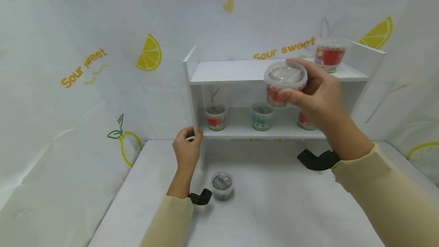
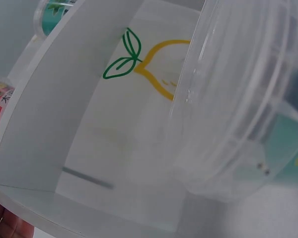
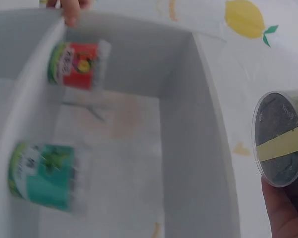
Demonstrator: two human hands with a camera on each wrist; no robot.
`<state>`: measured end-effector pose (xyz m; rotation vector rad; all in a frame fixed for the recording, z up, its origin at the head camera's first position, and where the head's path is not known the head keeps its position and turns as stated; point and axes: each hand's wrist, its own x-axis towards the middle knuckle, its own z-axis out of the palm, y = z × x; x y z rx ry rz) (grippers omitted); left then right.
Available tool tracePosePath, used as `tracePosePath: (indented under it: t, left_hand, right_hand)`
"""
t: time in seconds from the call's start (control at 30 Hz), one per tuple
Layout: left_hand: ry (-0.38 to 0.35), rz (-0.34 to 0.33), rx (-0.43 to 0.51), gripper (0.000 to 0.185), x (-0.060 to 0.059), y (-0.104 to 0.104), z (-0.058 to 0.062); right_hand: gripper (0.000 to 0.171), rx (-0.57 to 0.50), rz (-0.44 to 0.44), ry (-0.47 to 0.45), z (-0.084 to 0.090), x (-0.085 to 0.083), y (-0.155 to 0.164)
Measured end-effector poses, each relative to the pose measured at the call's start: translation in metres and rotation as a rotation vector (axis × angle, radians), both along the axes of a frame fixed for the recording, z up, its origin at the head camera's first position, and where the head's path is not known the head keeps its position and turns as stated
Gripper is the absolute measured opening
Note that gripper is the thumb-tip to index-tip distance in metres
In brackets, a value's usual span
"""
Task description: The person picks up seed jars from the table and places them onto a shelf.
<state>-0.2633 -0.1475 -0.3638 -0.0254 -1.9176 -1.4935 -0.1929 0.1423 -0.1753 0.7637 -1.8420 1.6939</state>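
Right grip clamped on red-labelled tub, axis near upright, before upper shelf, left of standing tub; left grip, farther off, pinches side panel.

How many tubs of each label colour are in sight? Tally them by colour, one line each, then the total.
Red labels: 4 (held tub in the right hand, upper-shelf tub, left tub and right tub on the lower shelf)
Teal labels: 2 (middle tub on that shelf, table tub; its label shows in the left wrist view)
Total: 6 tubs
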Motion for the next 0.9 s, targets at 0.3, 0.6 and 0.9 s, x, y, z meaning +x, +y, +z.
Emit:
tracePosePath:
  t: [0.3, 0.6, 0.9]
  left_hand:
    - [0.003, -0.009, 0.004, 0.02, 0.002, 0.001, 0.0]
    - [0.0, 0.002, 0.002, 0.02, 0.001, 0.001, 0.0]
    - [-0.004, 0.007, 0.001, 0.019, 0.001, 0.001, 0.0]
  right_hand:
    - [0.066, 0.172, -0.196, -0.222, 0.044, -0.031, 0.005]
    - [0.065, 0.299, -0.269, -0.294, 0.059, -0.054, 0.005]
    - [0.074, 0.397, -0.333, -0.409, 0.063, -0.072, 0.004]
